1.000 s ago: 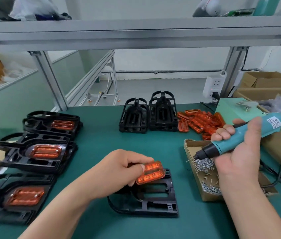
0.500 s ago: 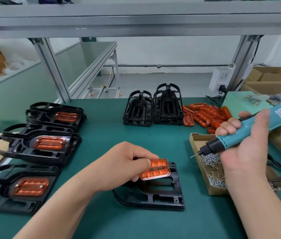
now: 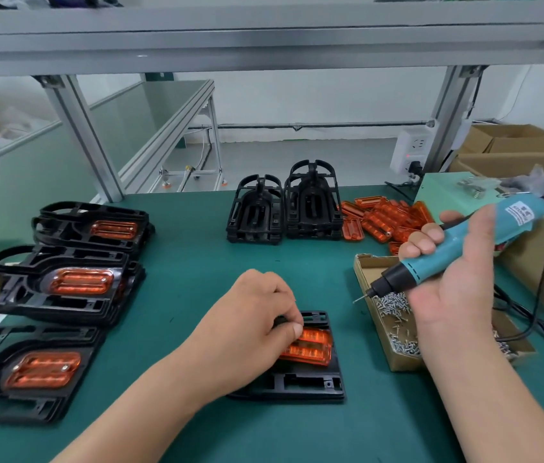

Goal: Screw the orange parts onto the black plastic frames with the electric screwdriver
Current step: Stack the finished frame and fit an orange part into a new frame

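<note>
**Seat the orange part squarely before you drive anything**

Your left hand (image 3: 253, 329) has its fingers curled over the left end of the orange part (image 3: 312, 349), pinching it and bearing down on the black frame (image 3: 300, 385). The frame lies flat on the green table (image 3: 190, 262) right in front of you. Your right hand (image 3: 454, 279) is wrapped round the screwdriver (image 3: 457, 248), raised clear of the work. Its tip hangs near the left rim of the box of screws (image 3: 404, 362) (whether the bit carries a screw is too small to tell).

The orange part looks like thin, glossy moulded plastic. Expect it to be light and stiff, and slick enough to skate in its recess. Grip it by the long edges and leave the ends free, since on the finished frames (image 3: 60, 285) to your left the screws seem to sit there.

The frame is an open, ribbed moulding and probably weighs little. It may slide on the mat under the driver's push, so press down through the part as you drive. Plastic like this could crack if a screw goes in too hard.
</note>
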Available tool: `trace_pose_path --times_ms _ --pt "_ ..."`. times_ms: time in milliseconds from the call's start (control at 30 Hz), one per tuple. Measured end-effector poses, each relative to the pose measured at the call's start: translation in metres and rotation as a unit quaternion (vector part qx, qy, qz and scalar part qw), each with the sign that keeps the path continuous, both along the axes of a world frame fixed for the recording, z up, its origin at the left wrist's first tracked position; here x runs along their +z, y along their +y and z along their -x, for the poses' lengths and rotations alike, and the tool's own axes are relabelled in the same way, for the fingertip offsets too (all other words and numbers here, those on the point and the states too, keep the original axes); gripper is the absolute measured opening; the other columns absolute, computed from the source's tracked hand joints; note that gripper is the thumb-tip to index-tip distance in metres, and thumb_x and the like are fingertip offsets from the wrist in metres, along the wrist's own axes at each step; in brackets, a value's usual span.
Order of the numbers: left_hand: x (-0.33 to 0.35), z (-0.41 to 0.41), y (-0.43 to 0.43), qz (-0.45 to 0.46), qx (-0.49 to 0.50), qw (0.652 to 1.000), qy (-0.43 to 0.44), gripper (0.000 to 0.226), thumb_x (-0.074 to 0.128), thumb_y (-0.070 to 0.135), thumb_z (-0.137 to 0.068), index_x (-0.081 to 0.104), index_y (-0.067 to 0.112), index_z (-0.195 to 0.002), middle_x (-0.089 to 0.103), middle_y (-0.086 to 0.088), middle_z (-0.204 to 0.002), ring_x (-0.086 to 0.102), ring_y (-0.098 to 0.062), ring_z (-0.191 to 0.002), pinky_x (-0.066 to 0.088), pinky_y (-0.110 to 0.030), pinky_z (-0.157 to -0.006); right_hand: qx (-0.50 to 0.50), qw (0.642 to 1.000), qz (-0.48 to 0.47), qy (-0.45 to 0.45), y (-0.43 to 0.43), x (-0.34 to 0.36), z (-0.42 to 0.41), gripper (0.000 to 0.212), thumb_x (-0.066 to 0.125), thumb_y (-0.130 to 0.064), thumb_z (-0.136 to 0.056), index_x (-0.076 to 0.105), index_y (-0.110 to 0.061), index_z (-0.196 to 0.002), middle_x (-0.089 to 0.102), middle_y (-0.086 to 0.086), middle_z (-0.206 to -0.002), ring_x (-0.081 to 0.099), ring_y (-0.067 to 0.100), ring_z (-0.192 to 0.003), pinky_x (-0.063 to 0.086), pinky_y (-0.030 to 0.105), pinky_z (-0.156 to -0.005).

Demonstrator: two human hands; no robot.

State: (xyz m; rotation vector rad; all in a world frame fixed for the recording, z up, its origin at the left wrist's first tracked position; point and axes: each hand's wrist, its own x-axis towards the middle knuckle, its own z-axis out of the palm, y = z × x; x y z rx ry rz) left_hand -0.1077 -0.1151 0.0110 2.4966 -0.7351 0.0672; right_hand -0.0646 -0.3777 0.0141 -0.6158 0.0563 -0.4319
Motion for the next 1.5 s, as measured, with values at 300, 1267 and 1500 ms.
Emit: trace_pose_path --times_ms 300,1267,1500 --pt "-0.011 -0.001 0.0 -0.026 0.005 1.0 0.002 0.004 0.064 0.037 -0.093 0.068 0.037 -0.093 0.053 0.027 -0.116 0.051 0.003 -0.115 0.046 -0.021 -0.094 0.0 1.0 -0.003 -0.003 -0.002 -0.001 -0.001 0.039 0.064 -0.058 -0.101 0.062 -0.019 -0.097 0.048 -0.004 -0.075 0.046 0.01 -0.063 0.046 0.024 -0.059" --pt "0.004 -0.001 0.008 -0.08 -0.072 0.992 0.061 0.038 0.061 0.062 -0.086 0.059 0.056 -0.124 0.049 0.039 -0.13 0.04 0.012 -0.13 0.03 -0.007 -0.104 -0.113 0.99 -0.08 -0.032 -0.054 0.012 0.004 0.037 0.07 -0.055 -0.099 0.061 -0.02 -0.094 0.049 -0.004 -0.076 0.048 0.012 -0.063 0.047 0.025 -0.062" --pt "0.022 -0.003 -0.042 -0.011 -0.099 0.993 -0.06 0.016 0.067 0.032 -0.099 0.074 0.036 -0.114 0.065 0.022 -0.108 0.053 -0.002 -0.109 0.042 -0.023 -0.098 -0.124 0.989 -0.072 -0.035 -0.054 0.008 0.002 0.036 0.07 -0.054 -0.1 0.061 -0.019 -0.095 0.051 -0.003 -0.075 0.05 0.012 -0.063 0.048 0.026 -0.064"
